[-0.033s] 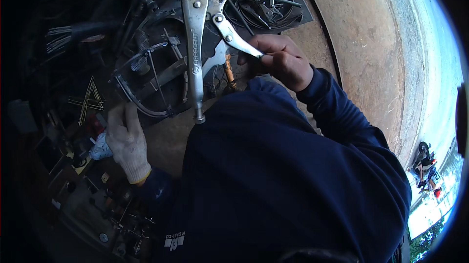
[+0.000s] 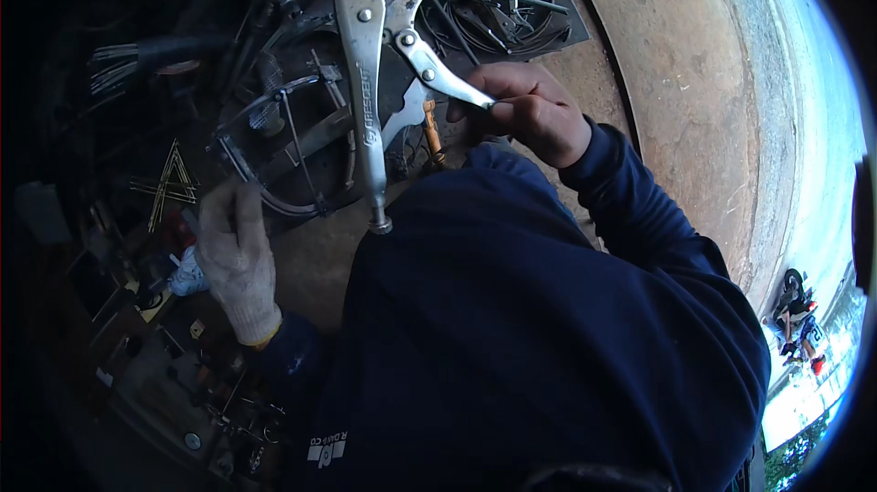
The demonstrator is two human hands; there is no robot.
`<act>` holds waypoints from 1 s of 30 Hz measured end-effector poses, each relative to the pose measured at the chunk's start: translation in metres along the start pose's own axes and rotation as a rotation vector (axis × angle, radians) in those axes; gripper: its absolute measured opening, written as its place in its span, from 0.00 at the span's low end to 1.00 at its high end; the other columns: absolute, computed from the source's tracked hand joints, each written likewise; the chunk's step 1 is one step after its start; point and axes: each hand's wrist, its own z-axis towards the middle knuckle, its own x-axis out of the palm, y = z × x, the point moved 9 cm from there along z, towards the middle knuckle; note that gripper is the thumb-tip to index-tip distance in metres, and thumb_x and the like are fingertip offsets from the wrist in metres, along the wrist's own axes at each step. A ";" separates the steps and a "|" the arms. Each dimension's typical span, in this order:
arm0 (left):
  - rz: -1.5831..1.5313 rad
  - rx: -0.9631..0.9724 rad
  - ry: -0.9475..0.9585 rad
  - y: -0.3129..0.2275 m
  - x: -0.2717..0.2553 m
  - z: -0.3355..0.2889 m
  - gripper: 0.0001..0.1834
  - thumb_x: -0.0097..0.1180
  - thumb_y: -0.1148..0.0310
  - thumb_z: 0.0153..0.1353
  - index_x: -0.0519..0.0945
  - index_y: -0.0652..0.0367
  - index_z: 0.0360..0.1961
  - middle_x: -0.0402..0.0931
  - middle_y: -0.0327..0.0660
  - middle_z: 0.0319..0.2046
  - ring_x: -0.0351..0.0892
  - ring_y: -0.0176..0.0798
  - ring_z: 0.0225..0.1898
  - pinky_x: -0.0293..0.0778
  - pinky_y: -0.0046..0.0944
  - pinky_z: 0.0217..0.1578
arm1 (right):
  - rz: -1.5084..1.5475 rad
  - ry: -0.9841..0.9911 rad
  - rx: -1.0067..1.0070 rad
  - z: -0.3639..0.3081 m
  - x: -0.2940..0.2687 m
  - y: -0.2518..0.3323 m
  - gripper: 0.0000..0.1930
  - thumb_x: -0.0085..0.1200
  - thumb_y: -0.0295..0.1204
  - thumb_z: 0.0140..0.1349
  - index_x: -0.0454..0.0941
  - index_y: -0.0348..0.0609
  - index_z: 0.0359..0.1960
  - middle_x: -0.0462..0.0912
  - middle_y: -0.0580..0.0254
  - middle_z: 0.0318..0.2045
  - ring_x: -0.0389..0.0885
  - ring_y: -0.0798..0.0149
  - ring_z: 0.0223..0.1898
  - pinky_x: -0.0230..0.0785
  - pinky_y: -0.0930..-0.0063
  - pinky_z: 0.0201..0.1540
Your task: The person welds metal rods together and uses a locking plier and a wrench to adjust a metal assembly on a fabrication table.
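Note:
A pair of silver locking pliers (image 2: 367, 90) stands large in the upper middle, jaws apart and pointing away from me, with the adjusting screw toward my body. My bare right hand (image 2: 539, 117) is closed on the end of its shorter lever handle. Below and left of the pliers lies a curved metal frame (image 2: 290, 210) with thin cross rods. My left hand (image 2: 236, 259), in a pale work glove with a yellow cuff, has its bent fingers at the frame's near left corner and seems to grip it; the fingertips are partly hidden.
An orange-handled tool (image 2: 432, 131) lies beyond my lap. Loose wire and metal scraps (image 2: 512, 3) cover a dark board at the far right. Thin yellowish rods (image 2: 167, 183) and a bluish-white cloth (image 2: 187, 273) are at left. A person by a motorcycle (image 2: 795, 300) is outside, far right.
My left hand's fingers have moved slightly up along the frame's corner. The pliers have tilted a little, and my right hand keeps its hold.

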 end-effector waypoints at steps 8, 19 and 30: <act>-1.539 -0.340 0.373 -0.041 0.070 0.022 0.23 0.56 0.62 0.69 0.70 0.70 0.56 0.80 0.50 0.47 0.84 0.41 0.46 0.83 0.34 0.47 | -0.099 0.365 -0.141 0.030 0.039 0.026 0.25 0.47 0.40 0.59 0.79 0.26 0.46 0.74 0.66 0.24 0.70 0.73 0.27 0.64 0.76 0.30; -1.019 -0.012 -0.047 -0.084 0.015 0.013 0.19 0.64 0.69 0.61 0.76 0.69 0.49 0.78 0.40 0.37 0.77 0.29 0.35 0.73 0.31 0.36 | 0.479 0.170 0.105 0.021 0.032 0.025 0.28 0.53 0.30 0.55 0.68 0.25 0.57 0.85 0.49 0.33 0.87 0.61 0.34 0.81 0.73 0.39; -0.484 0.281 -0.188 -0.131 -0.017 -0.003 0.10 0.70 0.70 0.57 0.84 0.65 0.34 0.83 0.42 0.28 0.84 0.36 0.28 0.75 0.33 0.26 | 0.753 0.159 0.084 0.026 0.035 0.011 0.21 0.52 0.22 0.58 0.63 0.30 0.53 0.84 0.46 0.32 0.87 0.59 0.29 0.83 0.76 0.32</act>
